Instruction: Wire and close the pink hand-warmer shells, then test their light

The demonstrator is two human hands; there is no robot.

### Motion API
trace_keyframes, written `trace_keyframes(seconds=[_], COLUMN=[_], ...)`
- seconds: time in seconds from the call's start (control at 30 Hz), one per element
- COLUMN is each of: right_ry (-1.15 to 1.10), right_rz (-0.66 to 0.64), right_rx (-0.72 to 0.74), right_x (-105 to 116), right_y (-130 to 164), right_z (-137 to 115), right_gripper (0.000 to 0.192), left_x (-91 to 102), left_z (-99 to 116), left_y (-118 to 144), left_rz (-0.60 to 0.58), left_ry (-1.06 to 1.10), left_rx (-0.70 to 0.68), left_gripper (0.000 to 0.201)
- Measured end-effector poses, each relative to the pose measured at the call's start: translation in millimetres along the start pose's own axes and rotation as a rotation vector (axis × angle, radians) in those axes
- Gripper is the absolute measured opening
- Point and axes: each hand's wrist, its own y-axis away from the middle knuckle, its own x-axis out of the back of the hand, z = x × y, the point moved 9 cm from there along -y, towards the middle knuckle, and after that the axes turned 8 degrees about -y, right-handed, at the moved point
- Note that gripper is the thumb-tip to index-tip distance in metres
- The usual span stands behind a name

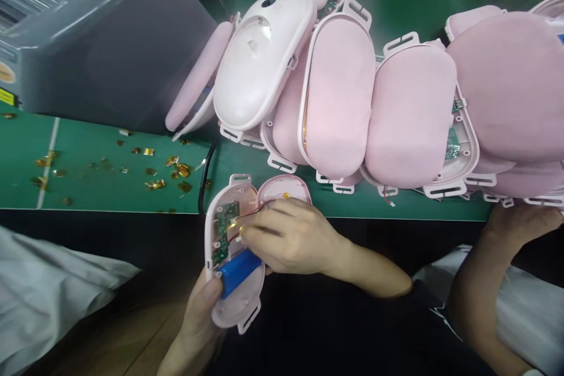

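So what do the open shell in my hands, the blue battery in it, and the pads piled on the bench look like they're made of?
The open shell looks like glossy moulded pink plastic, with thin rims and strap slots. The blue battery seems wrapped in shiny plastic film. The pads look like soft matte fabric or foam; their surface shows no glare.

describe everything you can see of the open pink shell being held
The open pink shell looks like glossy plastic, an oval half with strap slots at its ends. Inside sit a green circuit board, a blue cylindrical battery and thin red wires. The left hand cradles it from below, just off the table edge; the right hand fingers press inside it.
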Motion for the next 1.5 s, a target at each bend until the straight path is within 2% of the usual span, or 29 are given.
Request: trace_keyframes(seconds=[0.17,0.27,0.37,0.5,0.57,0.67,0.83,1.03,1.13,1.27,1.4,1.5], right_ry=[0.035,0.053,0.067,0.07,0.043,0.014,0.037,0.057,0.051,0.067,0.129,0.179], right_rz=[-0.015,-0.029,-0.021,-0.029,-0.05,-0.123,-0.195,-0.258,-0.141,0.04,0.137,0.282], right_rx=[-0.107,-0.097,-0.085,-0.044,-0.029,-0.055,-0.113,-0.093,-0.077,-0.162,-0.162,-0.281], right_x=[-7.7,-8.6,-2.4,5.8,6.0,-0.1,-4.2,-5.8,-0.8,1.2,5.1,25.6], right_y=[0.2,-2.4,-7.0,-12.6,-13.1,-11.5,-12.8,-18.2,-23.0,-19.0,16.6,57.3], right_z=[8.7,6.7,4.9,2.9,3.4,7.0,7.7,8.7,14.2,27.7,22.3,21.5], right_gripper=[0.024,0.021,0.023,0.03,0.03,0.026,0.024,0.03,0.031,0.026,0.02,0.04], left_x=[-0.4,-5.9,-14.2,-18.6,-16.3,-15.6,-23.4,-13.0,-12.1,-18.3,-11.3,4.4], left_z=[-2.6,6.0,21.4,30.1,30.0,27.5,32.7,26.7,30.4,40.6,32.3,6.0], left_y=[8.2,11.9,9.4,3.4,4.6,11.7,16.1,4.1,0.5,-3.4,-13.6,-30.0], left_rz=[-0.011,-0.015,-0.044,-0.064,-0.028,0.033,0.009,-0.043,-0.077,-0.083,-0.054,-0.052], left_ry=[0.003,-0.028,-0.119,-0.213,-0.196,-0.131,-0.118,-0.183,-0.226,-0.26,-0.075,0.079], left_rx=[0.069,0.052,-0.043,-0.131,-0.126,-0.04,-0.017,-0.062,-0.079,-0.127,-0.222,-0.18], left_gripper=[0.1,0.094,0.089,0.088,0.087,0.09,0.093,0.084,0.076,0.07,0.072,0.081])
